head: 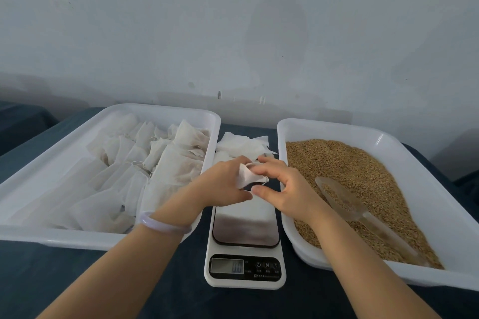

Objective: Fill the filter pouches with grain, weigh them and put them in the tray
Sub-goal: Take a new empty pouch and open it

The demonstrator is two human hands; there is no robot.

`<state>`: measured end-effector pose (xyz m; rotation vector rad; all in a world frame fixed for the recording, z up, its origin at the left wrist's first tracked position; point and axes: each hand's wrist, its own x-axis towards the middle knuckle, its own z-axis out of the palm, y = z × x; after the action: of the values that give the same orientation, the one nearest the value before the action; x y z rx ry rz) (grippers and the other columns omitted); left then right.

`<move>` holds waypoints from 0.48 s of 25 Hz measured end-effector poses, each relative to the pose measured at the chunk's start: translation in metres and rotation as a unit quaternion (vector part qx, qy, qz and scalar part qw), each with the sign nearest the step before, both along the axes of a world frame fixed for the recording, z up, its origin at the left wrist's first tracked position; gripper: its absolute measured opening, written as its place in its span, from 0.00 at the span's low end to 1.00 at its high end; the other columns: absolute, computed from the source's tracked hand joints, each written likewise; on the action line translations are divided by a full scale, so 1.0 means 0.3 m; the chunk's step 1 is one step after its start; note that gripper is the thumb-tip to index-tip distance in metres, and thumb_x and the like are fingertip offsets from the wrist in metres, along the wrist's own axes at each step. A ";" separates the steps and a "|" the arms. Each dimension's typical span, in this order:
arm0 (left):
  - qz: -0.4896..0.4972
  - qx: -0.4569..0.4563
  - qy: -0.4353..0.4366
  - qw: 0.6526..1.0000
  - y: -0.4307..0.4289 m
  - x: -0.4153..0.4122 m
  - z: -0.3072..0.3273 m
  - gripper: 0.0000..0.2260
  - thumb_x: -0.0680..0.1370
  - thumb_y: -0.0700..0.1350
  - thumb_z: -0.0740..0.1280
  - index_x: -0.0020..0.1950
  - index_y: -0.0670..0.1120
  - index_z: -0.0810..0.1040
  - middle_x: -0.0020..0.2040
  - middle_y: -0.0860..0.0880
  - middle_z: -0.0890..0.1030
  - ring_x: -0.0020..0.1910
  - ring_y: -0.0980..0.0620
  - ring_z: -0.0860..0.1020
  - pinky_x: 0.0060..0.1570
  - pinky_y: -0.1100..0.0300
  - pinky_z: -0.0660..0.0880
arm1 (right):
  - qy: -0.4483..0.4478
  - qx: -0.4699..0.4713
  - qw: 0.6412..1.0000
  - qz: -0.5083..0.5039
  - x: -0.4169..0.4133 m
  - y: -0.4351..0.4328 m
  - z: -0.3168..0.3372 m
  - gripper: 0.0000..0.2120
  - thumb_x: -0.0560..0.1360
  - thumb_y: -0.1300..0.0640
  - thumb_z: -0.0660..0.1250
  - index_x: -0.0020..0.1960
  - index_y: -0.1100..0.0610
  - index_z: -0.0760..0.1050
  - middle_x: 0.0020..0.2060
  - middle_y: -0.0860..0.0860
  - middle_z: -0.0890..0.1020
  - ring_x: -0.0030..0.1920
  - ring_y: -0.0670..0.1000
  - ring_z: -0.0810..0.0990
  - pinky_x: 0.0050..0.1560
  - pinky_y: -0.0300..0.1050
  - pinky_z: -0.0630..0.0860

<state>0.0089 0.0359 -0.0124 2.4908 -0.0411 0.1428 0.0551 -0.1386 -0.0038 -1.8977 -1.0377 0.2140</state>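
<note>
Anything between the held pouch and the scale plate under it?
Nothing visible. The left hand and right hand pinch the pouch over the far end of the scale plate; its part in view is bare.

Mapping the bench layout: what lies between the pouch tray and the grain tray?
In the head view: the scale, a pile of flat pouches behind it, and left hand and right hand holding one pouch above it.

Scale (245,248) between two trays — pouches (145,163) left, grain (357,176) right.
</note>
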 end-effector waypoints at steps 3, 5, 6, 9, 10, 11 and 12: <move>-0.019 -0.084 -0.008 0.996 0.005 -0.001 0.008 0.20 0.68 0.42 0.75 0.56 0.51 0.72 0.53 0.50 0.79 0.50 0.53 0.78 0.51 0.57 0.75 | -0.024 -0.050 0.998 -0.009 0.013 -0.007 -0.009 0.17 0.69 0.56 0.74 0.54 0.40 0.76 0.60 0.44 0.73 0.61 0.28 0.64 0.55 0.20 0.60; -0.029 -0.084 0.015 0.996 0.000 -0.004 0.012 0.23 0.66 0.44 0.76 0.57 0.51 0.72 0.53 0.50 0.79 0.50 0.52 0.78 0.50 0.55 0.76 | -0.041 -0.048 0.997 -0.034 0.016 -0.001 -0.015 0.05 0.71 0.54 0.73 0.47 0.48 0.81 0.55 0.46 0.75 0.57 0.30 0.69 0.52 0.20 0.61; -0.022 -0.063 0.023 0.997 -0.005 -0.005 0.013 0.26 0.66 0.46 0.77 0.60 0.51 0.71 0.54 0.51 0.78 0.51 0.51 0.77 0.51 0.54 0.75 | -0.055 -0.033 0.997 -0.041 0.018 0.001 -0.017 0.01 0.72 0.55 0.71 0.43 0.52 0.81 0.50 0.45 0.76 0.53 0.33 0.71 0.50 0.22 0.64; 0.011 0.003 -0.048 0.999 -0.017 -0.019 0.016 0.40 0.63 0.52 0.78 0.71 0.52 0.62 0.58 0.56 0.70 0.59 0.56 0.71 0.55 0.63 0.68 | -0.098 0.018 0.992 -0.077 0.020 0.003 -0.016 0.04 0.74 0.57 0.69 0.43 0.53 0.83 0.34 0.40 0.77 0.41 0.39 0.74 0.43 0.28 0.68; 0.011 0.002 -0.080 0.997 -0.019 -0.024 0.018 0.44 0.62 0.54 0.79 0.72 0.51 0.60 0.59 0.57 0.69 0.61 0.57 0.69 0.57 0.64 0.66 | -0.100 0.031 0.991 -0.082 0.019 0.003 -0.013 0.05 0.75 0.58 0.68 0.45 0.51 0.83 0.31 0.39 0.77 0.39 0.41 0.74 0.42 0.29 0.69; 0.010 -0.008 -0.091 0.996 -0.023 -0.032 0.021 0.47 0.61 0.57 0.79 0.73 0.51 0.58 0.61 0.56 0.69 0.64 0.57 0.68 0.58 0.65 0.64 | -0.095 0.038 0.991 -0.080 0.017 0.002 -0.009 0.06 0.75 0.58 0.67 0.46 0.50 0.83 0.29 0.39 0.77 0.37 0.41 0.74 0.40 0.30 0.69; 0.011 -0.016 -0.077 0.997 -0.029 -0.037 0.025 0.49 0.60 0.59 0.78 0.74 0.51 0.56 0.65 0.55 0.68 0.66 0.57 0.66 0.58 0.66 0.63 | -0.080 0.039 0.993 -0.073 0.014 0.004 -0.008 0.07 0.76 0.58 0.66 0.47 0.48 0.82 0.28 0.38 0.76 0.34 0.41 0.74 0.38 0.30 0.69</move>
<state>-0.0023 0.0272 -0.0049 2.4441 -0.0757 0.3429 0.0592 -0.1375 -0.0061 -1.9337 -0.9916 -0.0637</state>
